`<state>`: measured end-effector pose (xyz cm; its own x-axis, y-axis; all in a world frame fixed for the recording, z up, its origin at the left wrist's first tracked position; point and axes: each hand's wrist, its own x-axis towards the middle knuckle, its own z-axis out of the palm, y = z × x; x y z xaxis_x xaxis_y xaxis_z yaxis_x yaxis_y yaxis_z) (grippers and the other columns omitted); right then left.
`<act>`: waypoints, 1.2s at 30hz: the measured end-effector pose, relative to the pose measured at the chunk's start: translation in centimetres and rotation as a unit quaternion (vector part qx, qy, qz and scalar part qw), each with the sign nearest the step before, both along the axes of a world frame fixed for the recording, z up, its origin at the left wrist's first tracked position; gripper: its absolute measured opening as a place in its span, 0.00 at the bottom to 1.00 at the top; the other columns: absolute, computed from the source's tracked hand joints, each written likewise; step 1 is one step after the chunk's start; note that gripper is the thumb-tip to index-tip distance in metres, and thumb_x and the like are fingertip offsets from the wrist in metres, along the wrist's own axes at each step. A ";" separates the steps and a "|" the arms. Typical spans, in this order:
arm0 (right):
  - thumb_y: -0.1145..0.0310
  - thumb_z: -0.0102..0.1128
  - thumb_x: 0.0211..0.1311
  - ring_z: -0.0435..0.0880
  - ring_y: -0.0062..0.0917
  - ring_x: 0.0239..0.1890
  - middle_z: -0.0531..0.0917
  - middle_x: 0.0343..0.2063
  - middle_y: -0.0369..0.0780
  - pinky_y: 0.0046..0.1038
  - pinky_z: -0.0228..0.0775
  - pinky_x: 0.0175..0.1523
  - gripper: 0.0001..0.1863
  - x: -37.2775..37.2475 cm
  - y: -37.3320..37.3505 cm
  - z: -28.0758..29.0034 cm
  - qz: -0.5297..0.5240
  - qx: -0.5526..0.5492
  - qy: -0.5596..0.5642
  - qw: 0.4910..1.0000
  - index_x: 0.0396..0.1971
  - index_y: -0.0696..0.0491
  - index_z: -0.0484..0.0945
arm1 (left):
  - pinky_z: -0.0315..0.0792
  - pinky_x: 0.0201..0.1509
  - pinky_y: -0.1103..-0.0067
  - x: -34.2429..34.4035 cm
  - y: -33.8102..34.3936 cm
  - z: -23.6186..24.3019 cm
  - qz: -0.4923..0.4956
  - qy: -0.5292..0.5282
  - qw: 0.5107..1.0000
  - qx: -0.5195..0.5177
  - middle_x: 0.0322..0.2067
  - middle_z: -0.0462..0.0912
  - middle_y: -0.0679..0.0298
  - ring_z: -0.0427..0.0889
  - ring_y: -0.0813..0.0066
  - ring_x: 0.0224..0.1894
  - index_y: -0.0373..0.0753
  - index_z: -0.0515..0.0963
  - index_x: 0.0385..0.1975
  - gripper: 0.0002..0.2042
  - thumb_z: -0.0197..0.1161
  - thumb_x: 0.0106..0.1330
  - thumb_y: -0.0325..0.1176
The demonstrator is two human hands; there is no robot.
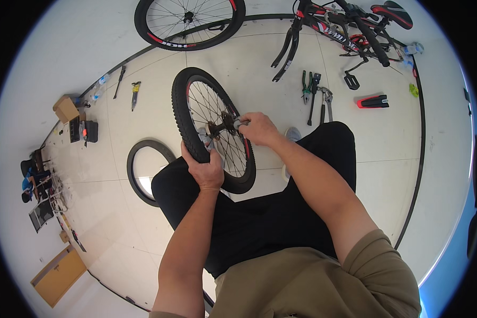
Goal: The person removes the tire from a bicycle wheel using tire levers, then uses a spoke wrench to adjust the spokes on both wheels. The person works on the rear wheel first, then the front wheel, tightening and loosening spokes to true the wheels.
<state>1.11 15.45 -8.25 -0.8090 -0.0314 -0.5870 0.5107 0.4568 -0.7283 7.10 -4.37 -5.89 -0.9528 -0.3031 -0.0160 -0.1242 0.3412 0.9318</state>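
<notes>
One wheel (pixel 181 100) is clasped by the left hand (pixel 205 172); the right hand (pixel 259 129) pinches a partly hidden grey piece (pixel 238 123).

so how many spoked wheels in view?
2. One spoked wheel is gripped by the left hand; the second wheel is at the top edge, partly cut off. The loose tire has no spokes. None looks hidden.

The place was an indoor room with white walls (pixel 29 106) and a pale tiled floor (pixel 381 138), apparently used as a bicycle workshop. A bicycle frame (pixel 328 31) showed its fork (pixel 288 64) bare; a spoked wheel (pixel 225 121) was in hand, a loose tyre (pixel 131 172) down on the floor. Pliers (pixel 304 79) and long-handled tools (pixel 311 100) lay near the frame.
</notes>
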 end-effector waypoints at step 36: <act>0.59 0.61 0.55 0.85 0.42 0.50 0.87 0.44 0.50 0.37 0.76 0.58 0.23 0.1 0.9 0.5 -0.010 -0.004 0.084 0.996 0.49 0.55 0.85 | 0.76 0.54 0.74 -0.1 0.4 0.3 -0.002 -0.009 1.000 0.020 0.44 0.83 0.51 0.84 0.66 0.44 0.27 0.53 0.70 0.38 0.63 0.60 0.25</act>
